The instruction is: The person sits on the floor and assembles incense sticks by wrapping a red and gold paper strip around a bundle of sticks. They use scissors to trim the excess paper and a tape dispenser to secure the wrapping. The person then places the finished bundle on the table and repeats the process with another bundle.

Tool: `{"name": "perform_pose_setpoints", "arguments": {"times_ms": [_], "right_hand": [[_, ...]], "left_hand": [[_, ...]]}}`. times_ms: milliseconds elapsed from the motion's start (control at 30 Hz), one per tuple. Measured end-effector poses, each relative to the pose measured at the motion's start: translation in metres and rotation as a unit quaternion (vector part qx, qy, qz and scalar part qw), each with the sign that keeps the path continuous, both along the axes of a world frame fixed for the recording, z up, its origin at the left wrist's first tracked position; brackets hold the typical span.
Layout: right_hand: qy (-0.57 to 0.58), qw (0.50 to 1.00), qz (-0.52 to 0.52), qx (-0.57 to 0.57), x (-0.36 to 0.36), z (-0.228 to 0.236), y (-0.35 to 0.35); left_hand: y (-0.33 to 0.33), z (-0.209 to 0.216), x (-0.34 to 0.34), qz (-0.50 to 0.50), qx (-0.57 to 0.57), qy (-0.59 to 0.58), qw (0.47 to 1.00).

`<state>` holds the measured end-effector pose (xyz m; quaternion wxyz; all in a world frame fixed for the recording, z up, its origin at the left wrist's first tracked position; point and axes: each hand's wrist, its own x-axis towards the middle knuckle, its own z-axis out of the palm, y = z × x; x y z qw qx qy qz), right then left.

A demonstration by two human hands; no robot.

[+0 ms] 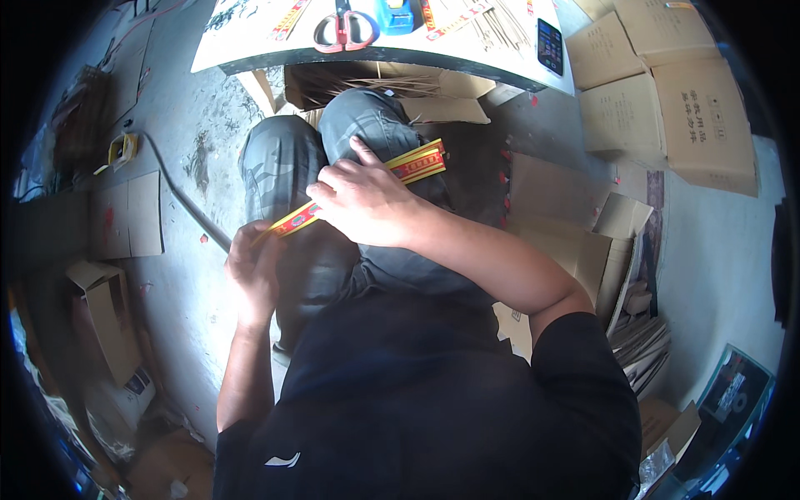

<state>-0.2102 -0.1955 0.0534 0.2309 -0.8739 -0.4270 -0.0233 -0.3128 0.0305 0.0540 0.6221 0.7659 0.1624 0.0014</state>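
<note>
A long, narrow red and yellow printed packet lies slantwise above my thighs, its right end higher in the picture. Its flared right end looks like several layers or folds; whether it is one packet or a few together, I cannot tell. My right hand is closed over its middle, the thumb pointing away from me. At the lower left end, my left hand pinches the tip between thumb and fingers. Parts of the packet are hidden beneath my right hand.
Ahead stands a white table with red-handled scissors, a blue object, thin brown sticks and a phone. Under it sits a carton of sticks. Open cardboard boxes stand on the right. A dark hose crosses the left floor.
</note>
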Motion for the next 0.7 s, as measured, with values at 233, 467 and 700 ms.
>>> {"name": "perform_pose_setpoints", "arguments": {"times_ms": [233, 467, 700], "right_hand": [[-0.032, 0.999, 0.038, -0.018, 0.003, -0.004, -0.01], [-0.07, 0.994, 0.067, 0.051, -0.009, -0.011, -0.018], [-0.06, 0.994, 0.08, 0.048, -0.011, -0.017, -0.022]], "left_hand": [[0.008, 0.005, 0.0, -0.036, 0.062, -0.012, 0.997], [0.015, 0.017, -0.007, -0.122, 0.136, -0.043, 0.982], [0.007, 0.057, 0.024, -0.32, 0.37, -0.087, 0.868]]}}
